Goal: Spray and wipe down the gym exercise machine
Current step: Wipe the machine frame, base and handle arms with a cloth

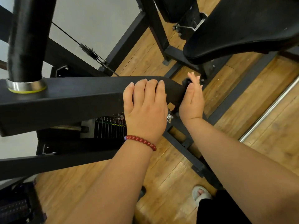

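Observation:
The gym machine's black steel beam [68,92] runs across the middle of the view, with a black padded post [25,39] rising from it at the left. My left hand [145,107], with a red bead bracelet on its wrist, lies on the beam's right part, its fingers hooked over the top edge. My right hand [192,99] presses flat, fingers straight, against the beam's right end. A small dark piece [187,81] shows between those fingers and the beam; I cannot tell what it is.
A black padded seat [242,33] hangs at the upper right. The weight stack [111,126] sits under the beam, with a cable and pulley [90,52] above it. Black frame bars cross the wooden floor [169,167]. My slippered foot [200,194] stands at the bottom.

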The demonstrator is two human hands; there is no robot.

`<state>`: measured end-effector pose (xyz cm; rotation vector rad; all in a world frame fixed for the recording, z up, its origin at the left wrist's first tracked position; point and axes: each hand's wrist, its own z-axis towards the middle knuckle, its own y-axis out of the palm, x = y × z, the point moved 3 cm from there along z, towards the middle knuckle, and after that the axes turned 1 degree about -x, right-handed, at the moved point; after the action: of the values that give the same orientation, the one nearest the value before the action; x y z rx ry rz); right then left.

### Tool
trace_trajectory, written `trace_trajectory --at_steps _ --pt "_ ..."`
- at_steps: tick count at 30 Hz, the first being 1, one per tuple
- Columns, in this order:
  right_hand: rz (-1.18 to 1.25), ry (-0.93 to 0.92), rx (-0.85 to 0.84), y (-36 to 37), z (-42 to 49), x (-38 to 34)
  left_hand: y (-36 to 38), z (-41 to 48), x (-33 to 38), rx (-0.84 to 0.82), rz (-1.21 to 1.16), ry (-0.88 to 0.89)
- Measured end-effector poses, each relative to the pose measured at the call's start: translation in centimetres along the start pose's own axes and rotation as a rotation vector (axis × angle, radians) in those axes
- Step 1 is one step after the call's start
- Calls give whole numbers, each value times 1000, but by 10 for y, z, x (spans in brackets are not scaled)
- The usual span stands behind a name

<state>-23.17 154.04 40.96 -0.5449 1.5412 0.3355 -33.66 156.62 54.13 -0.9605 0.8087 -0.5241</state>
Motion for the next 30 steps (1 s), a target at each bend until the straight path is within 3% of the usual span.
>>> trace_trajectory --at_steps 5,11,17,20,25,30 --pt "27 144 87 1 -4 7 3 0 4 19 88 3" --pt "57 -60 32 4 -8 -12 11 1 16 48 139 28" --pt "-7 183 -4 -10 -3 46 31 -1 35 58 153 78" --pt "-6 83 -17 -13 -3 43 44 -4 46 42 159 102" --pt "-12 -275 -129 -15 7 40 64 -12 52 93 244 101" --pt "-45 -303 -129 -20 8 108 86 -15 57 158 319 82"
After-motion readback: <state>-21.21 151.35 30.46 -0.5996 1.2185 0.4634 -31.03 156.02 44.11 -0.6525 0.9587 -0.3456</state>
